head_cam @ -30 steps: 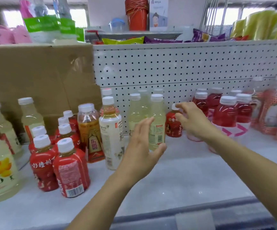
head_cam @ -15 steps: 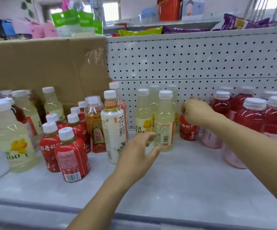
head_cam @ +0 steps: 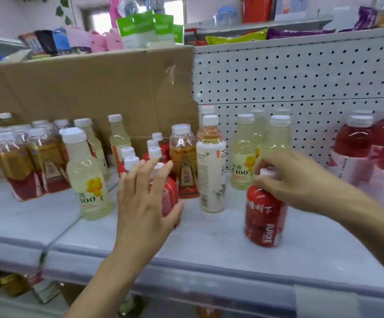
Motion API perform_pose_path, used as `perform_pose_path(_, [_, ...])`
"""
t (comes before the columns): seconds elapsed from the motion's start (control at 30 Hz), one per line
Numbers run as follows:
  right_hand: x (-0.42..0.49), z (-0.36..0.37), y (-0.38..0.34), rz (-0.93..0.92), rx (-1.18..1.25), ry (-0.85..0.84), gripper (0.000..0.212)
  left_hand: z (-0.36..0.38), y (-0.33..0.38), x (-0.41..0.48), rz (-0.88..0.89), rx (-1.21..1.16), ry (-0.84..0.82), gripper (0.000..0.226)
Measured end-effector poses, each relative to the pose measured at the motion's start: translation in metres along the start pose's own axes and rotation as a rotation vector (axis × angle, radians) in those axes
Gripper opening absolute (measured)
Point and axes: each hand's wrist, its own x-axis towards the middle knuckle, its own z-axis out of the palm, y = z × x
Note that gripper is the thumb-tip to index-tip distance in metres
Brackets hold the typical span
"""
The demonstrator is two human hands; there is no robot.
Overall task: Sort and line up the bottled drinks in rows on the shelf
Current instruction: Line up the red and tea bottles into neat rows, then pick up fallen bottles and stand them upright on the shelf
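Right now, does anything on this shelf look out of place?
The small red bottle, gripped at its cap by the right hand, sits alone near the front, apart from the other red bottles behind the left hand.

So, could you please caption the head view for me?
Right hand grips a small red plastic bottle by its white cap; left hand open.

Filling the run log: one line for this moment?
right hand pinches red bottle at cap | left hand open by red cluster | rows unfinished
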Motion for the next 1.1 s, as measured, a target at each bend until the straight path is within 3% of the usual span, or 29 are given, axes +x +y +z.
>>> perform_pose_path(0.2, [0.014, 0.046, -0.085, -0.215, 0.116, 0.051, 0.017, 0.0, -0.035, -0.003, 0.074, 0.013, -0.135, 0.09])
perform_pose_path(0.4, [0.026, 0.071, -0.113, -0.22, 0.126, 0.131, 0.018, -0.002, -0.052, -0.002, 0.094, -0.083, -0.146, 0.085])
perform_pose_path(0.47, [0.026, 0.076, -0.111, -0.199, 0.155, 0.157, 0.025, -0.001, -0.057, -0.006, 0.093, -0.137, -0.144, 0.087])
perform_pose_path(0.53, [0.023, 0.086, -0.104, -0.148, 0.252, 0.138, 0.046, 0.0, -0.064, -0.011, 0.092, -0.188, -0.109, 0.091])
perform_pose_path(0.6, [0.015, 0.098, -0.097, -0.093, 0.415, 0.059, 0.075, -0.003, -0.075, -0.017, 0.028, -0.225, -0.051, 0.098])
perform_pose_path(0.67, [0.006, 0.114, -0.096, -0.065, 0.516, 0.009, 0.085, -0.01, -0.091, -0.019, -0.134, -0.276, 0.024, 0.106])
perform_pose_path(0.73, [0.005, 0.127, -0.097, -0.039, 0.536, 0.045, 0.082, -0.014, -0.113, -0.015, -0.36, -0.401, 0.064, 0.109])
perform_pose_path(0.83, [0.011, 0.134, -0.105, -0.019, 0.565, 0.083, 0.072, -0.011, -0.143, 0.0, -0.605, -0.59, 0.0, 0.105])
perform_pose_path(0.97, [0.018, 0.142, -0.115, 0.0, 0.57, 0.138, 0.073, -0.003, -0.158, 0.011, -0.637, -0.704, -0.111, 0.08])
perform_pose_path(1.1, [0.023, 0.148, -0.119, 0.024, 0.567, 0.15, 0.077, -0.008, -0.162, 0.01, -0.602, -0.774, -0.157, 0.073])
